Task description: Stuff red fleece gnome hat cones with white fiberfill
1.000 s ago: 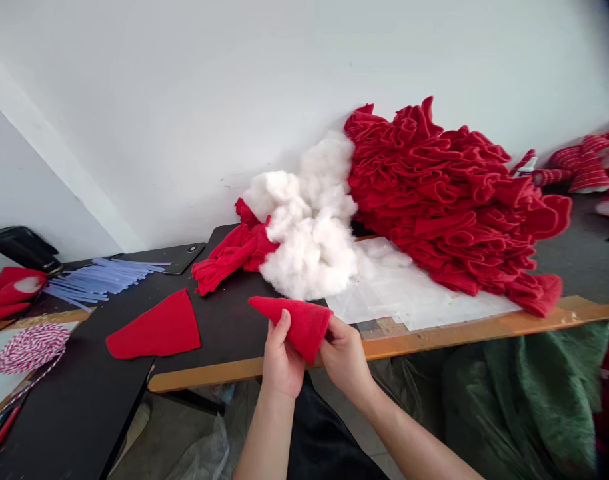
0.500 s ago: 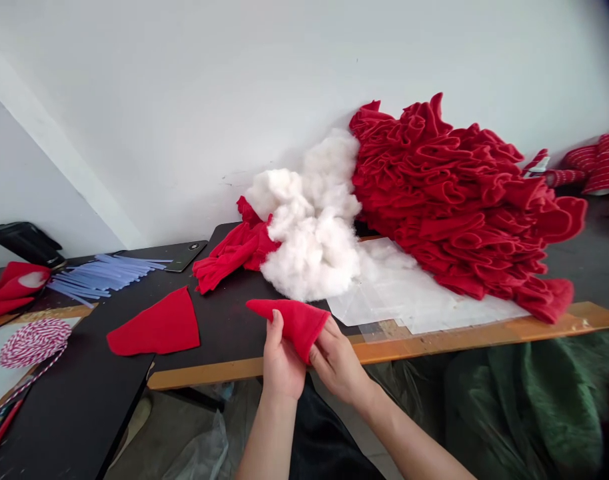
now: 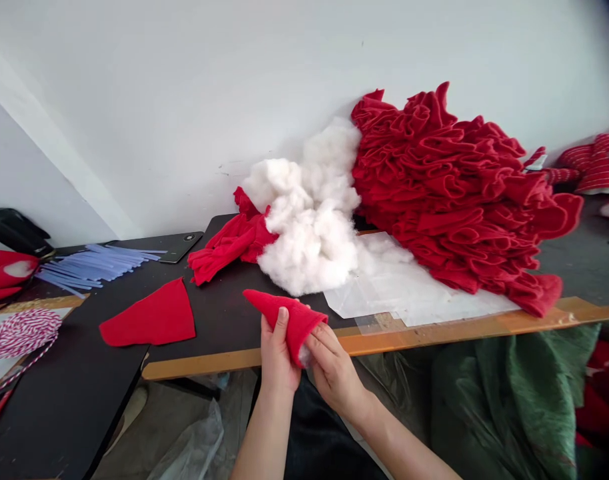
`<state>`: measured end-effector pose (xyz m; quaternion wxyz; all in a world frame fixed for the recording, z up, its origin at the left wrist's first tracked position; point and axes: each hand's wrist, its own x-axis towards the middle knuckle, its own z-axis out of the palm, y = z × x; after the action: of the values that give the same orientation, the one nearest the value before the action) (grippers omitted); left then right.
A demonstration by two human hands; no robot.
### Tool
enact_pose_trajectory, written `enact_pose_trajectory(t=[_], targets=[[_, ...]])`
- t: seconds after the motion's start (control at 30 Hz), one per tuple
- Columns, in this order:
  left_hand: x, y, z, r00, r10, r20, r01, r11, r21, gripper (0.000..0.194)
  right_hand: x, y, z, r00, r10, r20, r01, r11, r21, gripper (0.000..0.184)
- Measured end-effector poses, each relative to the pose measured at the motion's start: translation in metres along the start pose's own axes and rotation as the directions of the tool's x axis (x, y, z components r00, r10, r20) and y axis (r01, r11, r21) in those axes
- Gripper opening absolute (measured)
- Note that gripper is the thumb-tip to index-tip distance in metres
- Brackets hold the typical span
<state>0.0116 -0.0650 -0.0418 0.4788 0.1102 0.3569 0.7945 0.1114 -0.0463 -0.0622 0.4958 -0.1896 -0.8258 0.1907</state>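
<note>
A person's left hand [image 3: 278,360] and right hand [image 3: 333,375] grip a hollow red felt cone [image 3: 297,320] over the black desk [image 3: 219,320], its long axis slanting tip-first past the left hand, open end nearer the right.

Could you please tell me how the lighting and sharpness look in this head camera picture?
In the head view, the light is soft and even, with only a faint shadow on the white wall; the striped fabric at the right edge looks blurred, and the top right corner darkens into a smear.
</note>
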Motion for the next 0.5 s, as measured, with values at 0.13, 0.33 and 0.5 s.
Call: enact_pose_trajectory(t=[0.13, 0.33, 0.5], targets=[[-0.012, 0.004, 0.005, 0.998, 0.005, 0.069, -0.008, 0.999, 0.038, 0.051, 0.004, 0.004, 0.000, 0.990, -0.012, 0.138, 0.024, 0.996, -0.091, 0.049], [-0.013, 0.013, 0.001, 0.986, -0.095, 0.139, 0.089, 0.995, 0.046, 0.061, 0.006, 0.003, -0.018, 0.959, 0.076, 0.274, -0.126, 0.977, 0.172, 0.041], [-0.008, 0.003, 0.003, 0.996, -0.085, 0.018, 0.084, 0.996, 0.042, 0.046, 0.006, -0.004, -0.028, 0.892, 0.305, 0.334, -0.437, 0.769, 0.466, 0.031]])
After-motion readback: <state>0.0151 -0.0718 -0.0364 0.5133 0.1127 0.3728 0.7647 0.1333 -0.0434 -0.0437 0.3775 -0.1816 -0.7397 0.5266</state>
